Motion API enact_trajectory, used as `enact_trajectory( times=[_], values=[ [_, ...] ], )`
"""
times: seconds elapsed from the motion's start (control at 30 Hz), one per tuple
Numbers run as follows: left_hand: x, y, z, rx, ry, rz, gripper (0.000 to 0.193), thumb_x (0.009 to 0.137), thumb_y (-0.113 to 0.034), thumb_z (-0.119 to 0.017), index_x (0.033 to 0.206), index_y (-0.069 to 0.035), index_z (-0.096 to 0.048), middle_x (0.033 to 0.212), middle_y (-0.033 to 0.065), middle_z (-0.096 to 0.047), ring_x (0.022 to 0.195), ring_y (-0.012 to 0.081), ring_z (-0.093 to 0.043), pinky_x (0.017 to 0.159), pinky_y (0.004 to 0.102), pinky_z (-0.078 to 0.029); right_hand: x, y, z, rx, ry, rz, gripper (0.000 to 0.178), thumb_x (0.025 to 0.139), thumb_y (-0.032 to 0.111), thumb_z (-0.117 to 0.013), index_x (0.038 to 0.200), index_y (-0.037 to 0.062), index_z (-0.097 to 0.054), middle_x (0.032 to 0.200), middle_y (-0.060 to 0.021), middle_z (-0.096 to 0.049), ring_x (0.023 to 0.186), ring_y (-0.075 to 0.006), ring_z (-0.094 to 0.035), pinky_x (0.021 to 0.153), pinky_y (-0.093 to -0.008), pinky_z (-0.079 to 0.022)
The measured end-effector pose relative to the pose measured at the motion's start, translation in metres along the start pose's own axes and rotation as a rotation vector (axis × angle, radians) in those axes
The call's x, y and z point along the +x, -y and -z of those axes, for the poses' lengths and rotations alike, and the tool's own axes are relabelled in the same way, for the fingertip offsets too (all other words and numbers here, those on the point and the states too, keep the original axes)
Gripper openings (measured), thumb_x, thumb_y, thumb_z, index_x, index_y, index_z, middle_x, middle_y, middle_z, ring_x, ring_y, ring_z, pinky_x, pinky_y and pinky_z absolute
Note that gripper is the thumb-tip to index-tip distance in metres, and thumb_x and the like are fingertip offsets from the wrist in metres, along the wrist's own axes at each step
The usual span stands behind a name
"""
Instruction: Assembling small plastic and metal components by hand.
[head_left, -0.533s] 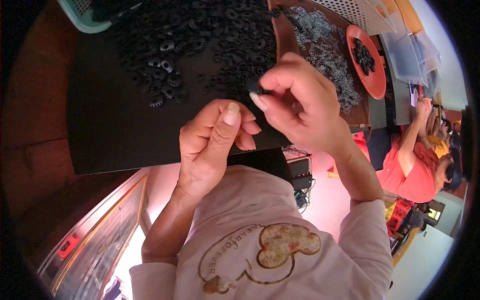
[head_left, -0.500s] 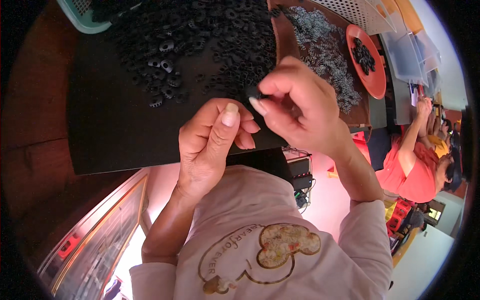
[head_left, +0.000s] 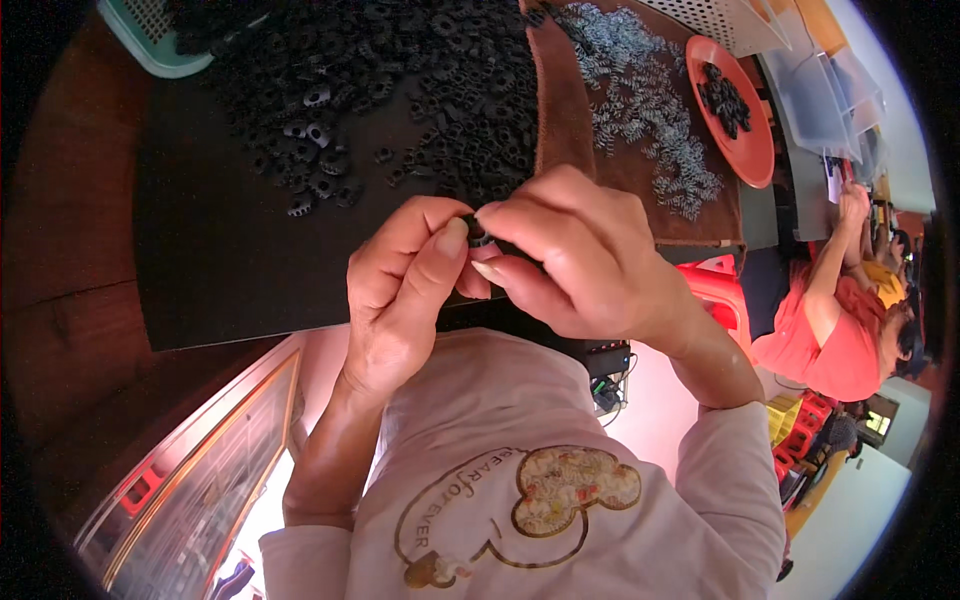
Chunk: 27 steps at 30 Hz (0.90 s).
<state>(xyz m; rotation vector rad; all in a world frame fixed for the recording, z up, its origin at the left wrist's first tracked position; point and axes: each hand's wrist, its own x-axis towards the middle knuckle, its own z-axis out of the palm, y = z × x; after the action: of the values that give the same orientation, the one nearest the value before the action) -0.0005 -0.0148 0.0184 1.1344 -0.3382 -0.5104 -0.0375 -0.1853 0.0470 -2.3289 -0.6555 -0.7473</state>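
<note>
Close in front of my body, both hands meet over the table's near edge. A small black plastic part (head_left: 476,232) sits between them, with a pale band along its lower edge. My left hand (head_left: 398,285) pinches it from the left, thumb against the curled fingers. From the right, the index finger and thumb of my right hand (head_left: 590,260) close around the same part. My fingers cover much of it, so its full shape is hidden. Beyond my hands lies a big heap of small black plastic pieces with holes (head_left: 400,85), spread over the dark tabletop (head_left: 230,270).
Small metal springs (head_left: 650,125) lie scattered on a brown cloth (head_left: 565,90) to the right. An orange-red plate (head_left: 755,165) there holds black pieces. A green basket (head_left: 165,62) stands far left, a white perforated basket (head_left: 725,22) far right. A person in a red shirt (head_left: 825,340) sits at right.
My right hand has moved left with a black part, and its fingertips now meet my left hand's. My left hand has closed on the part and shifted slightly left.
</note>
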Motion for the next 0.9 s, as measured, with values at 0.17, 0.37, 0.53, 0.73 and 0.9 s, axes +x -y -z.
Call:
enact_trajectory(
  times=[0.17, 0.37, 0.53, 0.73, 0.9],
  values=[
    [-0.003, 0.000, 0.002, 0.024, 0.038, -0.001, 0.024, 0.099, -0.018, -0.047, 0.103, 0.003, -0.058, 0.078, 0.0030, -0.061, 0.067, 0.0074, -0.056, 0.063, 0.0215, -0.047, -0.002, -0.001, 0.006, 0.090, 0.121, -0.159, 0.027, 0.074, 0.015, -0.072, 0.094, 0.0048, -0.056, 0.076, -0.0087, -0.051, 0.058, -0.0264, -0.057, 0.046, -0.0351, -0.044],
    [-0.002, -0.004, -0.001, 0.052, 0.040, 0.009, 0.028, 0.100, -0.023, -0.046, 0.103, 0.003, -0.058, 0.077, 0.0028, -0.060, 0.066, 0.0075, -0.056, 0.063, 0.0219, -0.047, 0.000, 0.006, 0.002, 0.144, 0.088, -0.180, 0.023, 0.076, 0.011, -0.069, 0.093, 0.0044, -0.055, 0.077, -0.0099, -0.051, 0.058, -0.0277, -0.057, 0.047, -0.0367, -0.045],
    [-0.003, -0.003, -0.001, 0.038, 0.035, -0.005, 0.031, 0.100, -0.026, -0.046, 0.101, 0.002, -0.059, 0.076, 0.0024, -0.060, 0.066, 0.0075, -0.055, 0.063, 0.0218, -0.047, 0.004, 0.008, 0.003, 0.188, 0.090, -0.199, 0.019, 0.078, 0.006, -0.065, 0.094, 0.0030, -0.055, 0.078, -0.0105, -0.053, 0.057, -0.0276, -0.057, 0.047, -0.0366, -0.045],
    [-0.001, -0.004, -0.003, -0.017, -0.016, 0.004, 0.033, 0.100, -0.027, -0.044, 0.098, 0.002, -0.058, 0.075, 0.0035, -0.060, 0.063, 0.0079, -0.054, 0.061, 0.0213, -0.046, 0.000, 0.010, 0.001, 0.205, 0.076, -0.184, 0.021, 0.080, 0.005, -0.064, 0.099, 0.0018, -0.056, 0.077, -0.0105, -0.054, 0.057, -0.0269, -0.058, 0.047, -0.0361, -0.046],
    [-0.001, -0.002, 0.001, -0.092, 0.037, 0.016, 0.034, 0.100, -0.028, -0.044, 0.096, 0.002, -0.058, 0.075, 0.0038, -0.060, 0.060, 0.0084, -0.052, 0.058, 0.0215, -0.044, 0.000, 0.013, -0.002, 0.238, 0.019, -0.170, 0.021, 0.079, 0.005, -0.065, 0.098, 0.0016, -0.056, 0.075, -0.0094, -0.054, 0.056, -0.0247, -0.057, 0.046, -0.0352, -0.045]
  ],
)
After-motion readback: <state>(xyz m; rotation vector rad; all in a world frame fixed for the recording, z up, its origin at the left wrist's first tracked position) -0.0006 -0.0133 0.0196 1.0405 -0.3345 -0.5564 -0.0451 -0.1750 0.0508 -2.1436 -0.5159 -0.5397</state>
